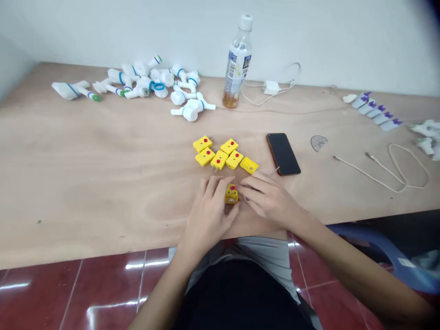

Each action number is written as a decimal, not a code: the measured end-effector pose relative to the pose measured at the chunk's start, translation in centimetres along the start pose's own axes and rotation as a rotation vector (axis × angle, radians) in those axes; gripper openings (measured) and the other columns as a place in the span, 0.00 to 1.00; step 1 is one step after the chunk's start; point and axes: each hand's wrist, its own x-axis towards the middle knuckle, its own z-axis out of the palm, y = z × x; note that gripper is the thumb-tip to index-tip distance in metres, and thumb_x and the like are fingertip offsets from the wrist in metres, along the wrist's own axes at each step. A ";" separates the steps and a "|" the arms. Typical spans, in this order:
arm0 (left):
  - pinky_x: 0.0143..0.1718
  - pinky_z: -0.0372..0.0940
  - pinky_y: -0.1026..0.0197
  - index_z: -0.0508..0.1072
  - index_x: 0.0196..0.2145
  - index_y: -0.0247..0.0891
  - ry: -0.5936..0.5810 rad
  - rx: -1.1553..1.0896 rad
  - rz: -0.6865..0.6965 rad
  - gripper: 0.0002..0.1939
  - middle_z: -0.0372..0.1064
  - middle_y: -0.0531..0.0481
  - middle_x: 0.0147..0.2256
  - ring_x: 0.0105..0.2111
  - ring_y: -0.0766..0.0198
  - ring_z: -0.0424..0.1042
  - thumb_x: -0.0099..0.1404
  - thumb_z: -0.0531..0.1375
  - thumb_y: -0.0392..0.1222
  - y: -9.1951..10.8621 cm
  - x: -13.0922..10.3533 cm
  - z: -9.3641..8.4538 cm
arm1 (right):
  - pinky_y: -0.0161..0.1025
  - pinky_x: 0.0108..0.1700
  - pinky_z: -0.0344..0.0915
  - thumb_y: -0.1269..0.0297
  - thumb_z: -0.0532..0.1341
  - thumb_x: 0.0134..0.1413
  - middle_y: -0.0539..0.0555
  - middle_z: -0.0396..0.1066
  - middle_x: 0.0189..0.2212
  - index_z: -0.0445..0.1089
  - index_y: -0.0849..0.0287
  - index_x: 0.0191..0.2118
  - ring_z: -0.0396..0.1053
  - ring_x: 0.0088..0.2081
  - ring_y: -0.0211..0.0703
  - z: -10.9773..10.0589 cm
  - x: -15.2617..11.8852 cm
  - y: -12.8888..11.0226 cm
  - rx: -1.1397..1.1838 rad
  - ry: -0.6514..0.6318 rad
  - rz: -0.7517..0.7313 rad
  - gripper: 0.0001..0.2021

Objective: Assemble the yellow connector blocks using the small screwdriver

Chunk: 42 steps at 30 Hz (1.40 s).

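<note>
A yellow two-pin plug with its cover off stands near the table's front edge, its inside showing and a red dot on it. My left hand is closed around its left side, thumb below and fingers above. My right hand is at its right side, fingers pinched together close to the plug. A thin rod sticks out above the right hand; its other end is hidden. Just beyond my hands lies a loose yellow plug cover, hollow side up. Several closed yellow plugs with red dots lie beside it.
A phone, a protractor and a white cable lie to the right. A drink bottle and a white charger are by the wall. White pipe-like parts are piled back left; purple-tipped grey pieces lie far right.
</note>
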 end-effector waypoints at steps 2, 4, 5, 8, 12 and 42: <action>0.60 0.74 0.38 0.67 0.68 0.43 0.003 0.000 0.002 0.26 0.75 0.38 0.62 0.59 0.40 0.72 0.77 0.67 0.38 0.0 0.0 0.0 | 0.53 0.53 0.80 0.74 0.59 0.79 0.61 0.82 0.48 0.80 0.60 0.53 0.76 0.47 0.52 0.2 -0.1 -0.1 0.046 0.039 0.032 0.11; 0.59 0.74 0.39 0.67 0.67 0.42 0.012 0.001 0.005 0.25 0.75 0.39 0.61 0.58 0.41 0.72 0.77 0.68 0.37 0.0 -0.1 0.0 | 0.53 0.53 0.81 0.73 0.60 0.79 0.61 0.82 0.48 0.80 0.59 0.54 0.77 0.48 0.52 0.4 -0.2 -0.3 0.082 0.064 0.056 0.11; 0.59 0.74 0.39 0.68 0.67 0.42 0.013 0.001 0.005 0.25 0.75 0.39 0.60 0.57 0.41 0.72 0.77 0.68 0.37 0.0 -0.1 0.0 | 0.53 0.55 0.81 0.73 0.61 0.79 0.61 0.82 0.49 0.80 0.59 0.56 0.78 0.49 0.52 0.3 -0.2 -0.4 0.102 0.073 0.065 0.11; 0.59 0.74 0.40 0.68 0.67 0.42 0.009 -0.003 0.003 0.24 0.76 0.40 0.59 0.56 0.42 0.72 0.78 0.68 0.37 0.0 0.0 0.0 | 0.54 0.58 0.80 0.72 0.62 0.79 0.60 0.84 0.51 0.79 0.57 0.61 0.80 0.51 0.52 -0.4 0.0 -0.8 0.191 0.127 0.131 0.13; 0.60 0.74 0.40 0.69 0.65 0.43 -0.001 -0.006 -0.012 0.23 0.76 0.41 0.59 0.57 0.42 0.73 0.77 0.69 0.38 0.1 0.1 -0.2 | 0.48 0.50 0.81 0.62 0.63 0.81 0.56 0.86 0.46 0.82 0.53 0.53 0.82 0.45 0.50 -2.5 1.2 -1.4 0.447 0.315 0.401 0.09; 0.61 0.74 0.40 0.76 0.60 0.43 -0.011 -0.050 -0.032 0.18 0.76 0.41 0.58 0.59 0.43 0.74 0.76 0.70 0.39 -0.1 0.3 -0.5 | 0.41 0.39 0.61 0.50 0.72 0.73 0.50 0.65 0.27 0.83 0.58 0.34 0.61 0.32 0.41 -1.1 5.4 -1.7 1.607 0.547 0.502 0.18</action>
